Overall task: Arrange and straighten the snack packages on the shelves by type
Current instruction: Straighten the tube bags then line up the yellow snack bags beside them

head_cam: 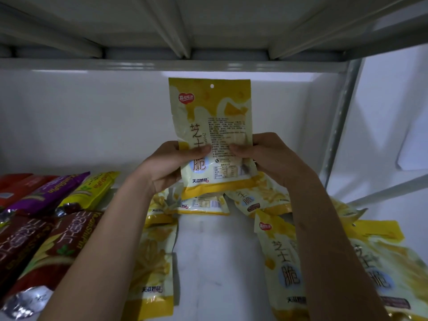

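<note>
Both hands hold one yellow cheese-crisp packet upright at frame centre.
Left hand [166, 165] and right hand [266, 158] pinch the yellow packet [212, 126], printed "芝士脆" and "ZHISHI", above the white shelf [208, 262]; purple packet [48, 193] at left reads "ShiPin".

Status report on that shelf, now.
Left hand and right hand both grip yellow packet, held upright above shelf. More yellow packets lie scattered below. Nothing in the way.
</note>
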Demonstrator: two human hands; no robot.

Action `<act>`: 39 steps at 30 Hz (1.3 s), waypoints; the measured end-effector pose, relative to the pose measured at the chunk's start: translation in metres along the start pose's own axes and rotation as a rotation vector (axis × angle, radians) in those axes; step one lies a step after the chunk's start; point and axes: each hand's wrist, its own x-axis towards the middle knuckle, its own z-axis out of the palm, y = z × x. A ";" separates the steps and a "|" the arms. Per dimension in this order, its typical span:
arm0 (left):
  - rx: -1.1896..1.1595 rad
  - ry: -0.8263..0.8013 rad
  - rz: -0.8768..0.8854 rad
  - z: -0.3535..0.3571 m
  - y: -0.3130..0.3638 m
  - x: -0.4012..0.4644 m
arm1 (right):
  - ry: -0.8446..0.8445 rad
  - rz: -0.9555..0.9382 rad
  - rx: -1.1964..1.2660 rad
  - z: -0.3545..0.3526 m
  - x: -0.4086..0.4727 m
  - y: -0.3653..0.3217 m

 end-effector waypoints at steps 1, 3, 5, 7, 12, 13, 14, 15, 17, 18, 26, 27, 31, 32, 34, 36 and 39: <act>0.000 -0.001 -0.003 0.001 0.000 0.000 | 0.023 -0.001 -0.019 0.000 0.001 0.000; -0.019 0.003 0.002 0.003 -0.001 0.002 | 0.046 0.014 -0.053 -0.001 0.003 0.000; -0.029 0.006 0.016 0.003 0.000 0.003 | 0.039 0.029 -0.075 -0.001 0.003 -0.001; -0.045 0.006 0.027 0.002 -0.001 0.003 | 0.027 0.028 -0.077 0.000 0.002 -0.002; -0.146 0.002 0.043 0.002 0.000 0.003 | -0.060 0.006 -0.015 0.001 -0.001 -0.004; -0.155 -0.003 0.043 0.003 0.000 0.003 | -0.051 -0.007 -0.006 0.002 -0.001 -0.004; -0.161 -0.003 0.044 0.003 0.000 0.003 | -0.030 -0.022 0.006 0.003 -0.001 -0.004; -0.167 -0.002 0.043 0.004 0.001 0.004 | -0.004 -0.038 0.024 0.003 -0.001 -0.003; -0.185 -0.002 0.043 0.005 0.000 0.005 | 0.028 -0.065 0.069 0.003 -0.001 -0.004; -0.193 -0.001 0.038 0.005 0.000 0.006 | 0.031 -0.069 0.097 0.003 -0.001 -0.004; -0.121 0.004 0.087 0.005 -0.004 0.008 | 0.009 -0.033 0.162 0.008 -0.003 -0.011; -0.119 0.013 0.110 0.005 -0.005 0.009 | -0.006 -0.018 0.147 0.008 -0.003 -0.010; -0.085 0.045 0.145 0.007 -0.006 0.011 | 0.006 -0.011 0.093 0.008 -0.002 -0.008; -0.053 0.065 0.153 0.008 -0.006 0.011 | 0.028 -0.020 0.078 0.008 -0.001 -0.006; 0.000 0.094 0.166 0.010 -0.005 0.011 | 0.093 -0.026 0.057 0.007 0.004 -0.003; 0.001 0.075 0.141 0.012 -0.003 0.008 | 0.117 -0.022 0.065 0.007 0.007 -0.001; 0.029 0.022 0.089 0.016 0.000 0.001 | 0.084 -0.023 0.063 0.009 0.007 -0.001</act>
